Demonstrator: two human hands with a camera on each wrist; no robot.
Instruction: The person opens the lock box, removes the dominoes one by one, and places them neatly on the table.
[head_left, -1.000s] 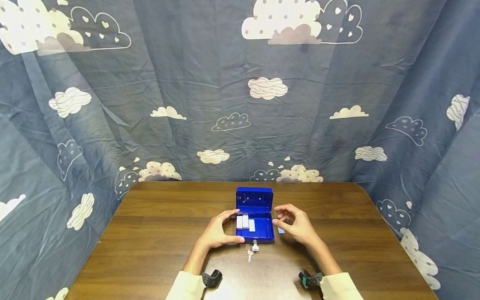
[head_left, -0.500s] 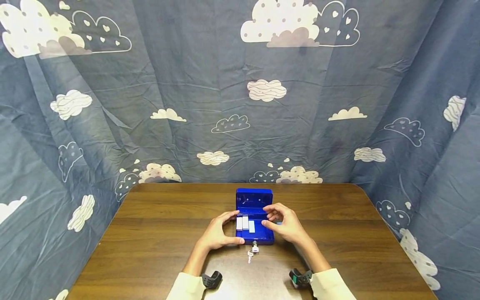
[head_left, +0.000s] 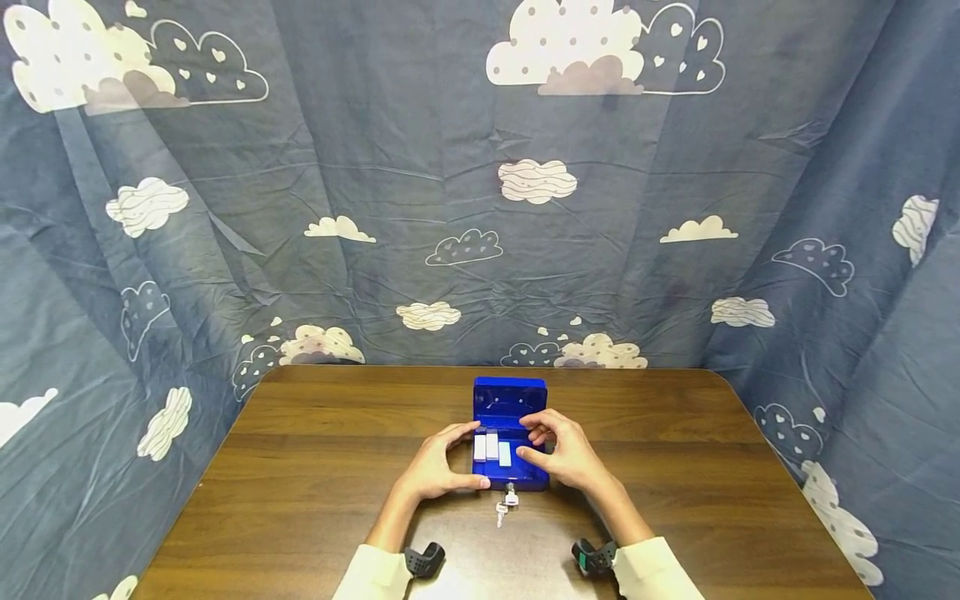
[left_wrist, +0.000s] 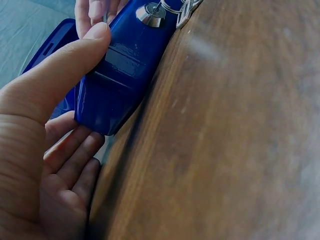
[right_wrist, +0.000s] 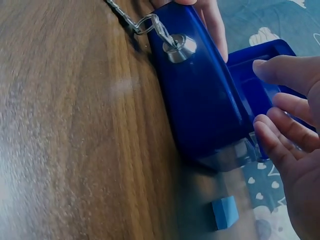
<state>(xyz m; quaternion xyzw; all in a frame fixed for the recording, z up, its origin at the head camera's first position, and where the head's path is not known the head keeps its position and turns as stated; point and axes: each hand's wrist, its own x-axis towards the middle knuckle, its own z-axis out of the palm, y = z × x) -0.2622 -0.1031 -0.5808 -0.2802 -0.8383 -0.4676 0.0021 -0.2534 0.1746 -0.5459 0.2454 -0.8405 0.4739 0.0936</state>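
A small blue cash box [head_left: 531,482] stands on the table with its lid [head_left: 498,398] raised. My left hand [head_left: 433,467] grips its left end, thumb on the front wall, fingers round the side. Inside, towards the left, two white blocks [head_left: 480,448] and a pale blue block [head_left: 505,454] stand in a row. Over the box's right part is my right hand [head_left: 567,452], fingers bent and spread from the thumb, nothing showing between them. A blue block [right_wrist: 226,212] lies on the table past the right end, hidden in the head view by that hand.
A key sits in the front lock [right_wrist: 180,48], and a second key [head_left: 501,513] hangs from its ring towards the front. The wooden table [head_left: 322,433] reaches back to a grey-blue curtain [head_left: 435,150] printed with clouds.
My right hand has moved left from beside the box to over its right part, now covering the blue block in the head view. The left hand keeps its grip.
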